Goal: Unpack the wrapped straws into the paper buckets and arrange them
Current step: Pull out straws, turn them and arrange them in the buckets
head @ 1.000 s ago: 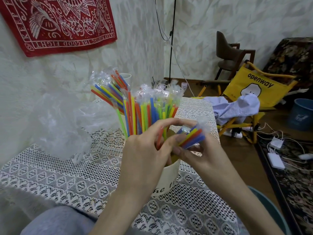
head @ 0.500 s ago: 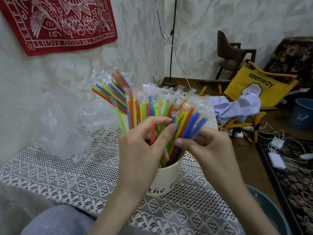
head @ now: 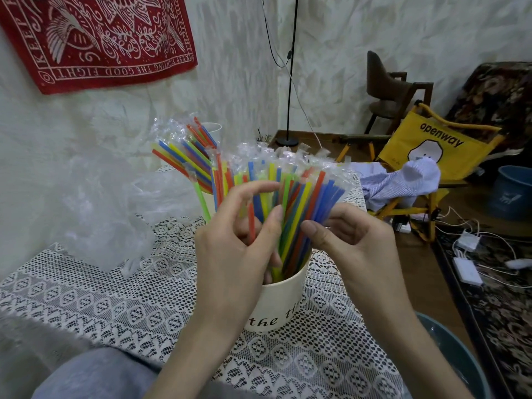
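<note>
- Two hands meet over a white bucket (head: 276, 306) on the lace-covered counter (head: 86, 298).
- Left hand (head: 239, 249) has thumb and fingers curled round a red straw among the straws (head: 290, 203) standing in the bucket; its lower fingers dip inside the rim.
- Right hand (head: 354, 243) curls its fingers round the blue and red wrapped straws leaning out to the right, thumb tip against them.
- Both hands cover most of the bucket's mouth, so the straws' lower ends are hidden.
- Behind, a second bucket (head: 214, 129) holds another bunch (head: 184, 156) tilted to the left; only its rim shows.
- Crumpled clear plastic (head: 106, 214) lies on the counter to the left, near the wall.
- A red cloth (head: 95, 38) hangs on the wall above.
- Right of the counter stands a yellow chair (head: 437, 145) with a striped shirt (head: 403, 182) draped over it, well apart from the buckets.
- White chargers (head: 467, 269) and cables lie on the floor.
</note>
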